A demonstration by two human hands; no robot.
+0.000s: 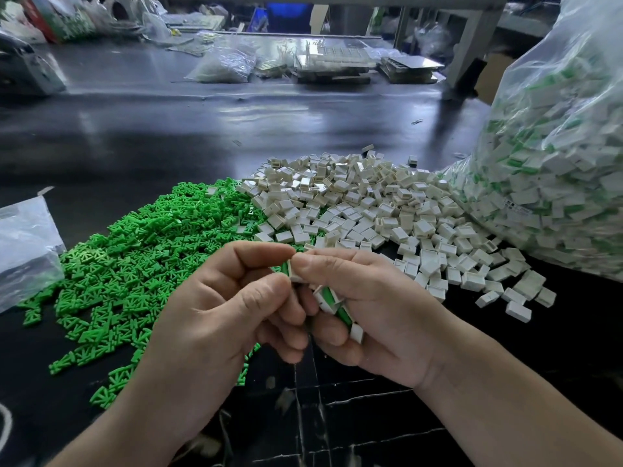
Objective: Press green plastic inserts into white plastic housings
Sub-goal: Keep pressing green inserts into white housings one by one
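Above the near edge of a dark worktable (pixel 161 129) — a green insert (pixel 287 267) and a white housing (pixel 297 274) are held together between two hands.
The insert is pinched by the curled thumb and forefinger of the left hand (pixel 232 298); the housing is pinched by the thumb and forefinger of the right hand (pixel 371 308), in whose curled lower fingers several assembled pieces (pixel 332 303) are also held. Behind, a heap of loose green inserts (pixel 135 264) lies at the left, touching a heap of white housings (pixel 364 203) — a clear bag (pixel 556 156) of green-and-white parts stands at the right.
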